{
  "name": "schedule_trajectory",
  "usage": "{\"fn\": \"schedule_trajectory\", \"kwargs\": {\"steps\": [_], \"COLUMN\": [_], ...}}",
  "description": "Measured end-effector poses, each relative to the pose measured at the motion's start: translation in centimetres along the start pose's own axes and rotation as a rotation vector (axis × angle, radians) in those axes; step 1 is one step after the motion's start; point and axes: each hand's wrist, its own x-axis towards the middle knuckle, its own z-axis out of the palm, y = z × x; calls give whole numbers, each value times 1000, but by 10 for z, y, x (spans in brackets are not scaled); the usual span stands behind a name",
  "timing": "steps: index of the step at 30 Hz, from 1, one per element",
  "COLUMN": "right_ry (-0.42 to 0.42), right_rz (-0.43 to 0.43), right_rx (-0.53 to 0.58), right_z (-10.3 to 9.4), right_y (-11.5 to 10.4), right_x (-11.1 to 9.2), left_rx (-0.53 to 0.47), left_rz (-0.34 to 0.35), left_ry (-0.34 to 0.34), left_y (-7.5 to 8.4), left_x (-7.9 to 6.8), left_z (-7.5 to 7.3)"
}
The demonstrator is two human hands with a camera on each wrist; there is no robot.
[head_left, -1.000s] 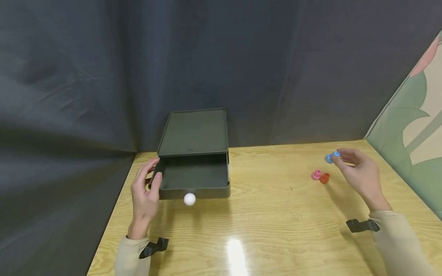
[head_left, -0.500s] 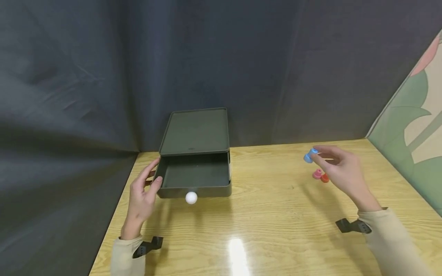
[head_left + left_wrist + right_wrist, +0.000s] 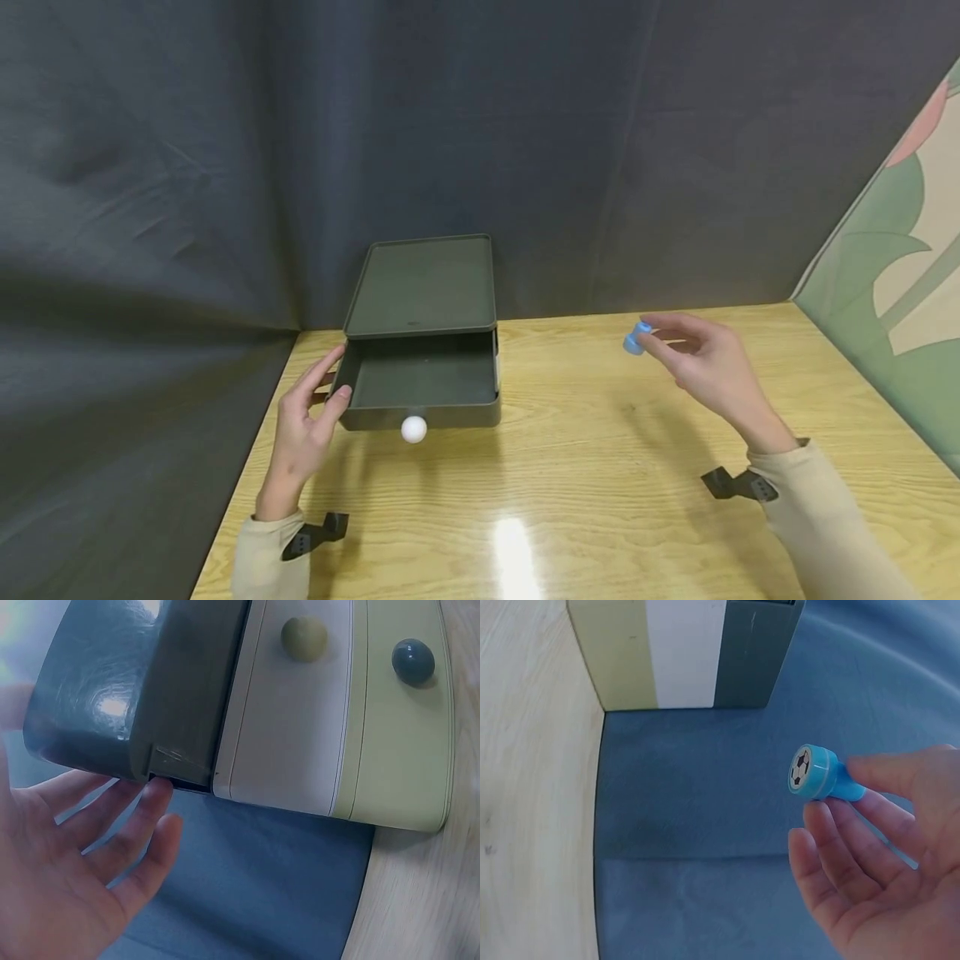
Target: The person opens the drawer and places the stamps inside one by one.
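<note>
- Far left: dark curtain (image 3: pixel 127 250), runs down the left side and across the back.
- Left sleeve (image 3: pixel 262 558): beige, black wrist mount (image 3: pixel 315 537) strapped on.
- Left hand (image 3: pixel 295 433): fingers spread and only lightly bent, at the left side of the pulled-out drawer (image 3: pixel 457 417). Thumb tip seems to sit on the rim near the front corner; overlap in the head view makes that hard to call. Wrist view has fingertips at the side wall.
- Drawer unit (image 3: pixel 422 287): dark green top, stands at the back of the table (image 3: pixel 570 483) by the curtain. Top drawer is out toward the person, white knob (image 3: pixel 413 429) on its front. Wrist view shows a white drawer (image 3: pixel 292 727) and a pale yellow drawer (image 3: pixel 401 750) below, both pushed in.
- Blue stamp (image 3: pixel 633 342): in the air right of the unit, well apart from it. Soccer-ball picture on its wide end.
- Right hand (image 3: pixel 708 367): thumb and index pinch the stamp's narrow end, other fingers loosely bent below.
- Right sleeve (image 3: pixel 825 533): beige, same kind of mount.
- Far right: floral panel (image 3: pixel 862 267), slanting along the table edge.
</note>
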Motion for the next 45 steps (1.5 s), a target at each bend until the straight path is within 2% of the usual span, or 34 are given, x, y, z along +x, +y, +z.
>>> {"fn": "schedule_trajectory", "kwargs": {"steps": [9,26,32,39,45], "right_ry": [-12,-79,-110,-167,-235], "right_rz": [-61,-120,-163,-230,-303], "right_rx": [-34,40,56,127,204], "right_z": [8,28,38,50,63], "right_y": [-22,-63,-77,-101,-127], "right_x": [5,15,19,25,33], "left_rx": [5,21,23,17,9], "left_rz": [17,40,51,76,61], "left_ry": [-7,-30,-9,23,19], "left_y": [0,0,1,4,7], "left_x": [-1,2,2,2,3], "left_z": [0,1,3,5,3]}}
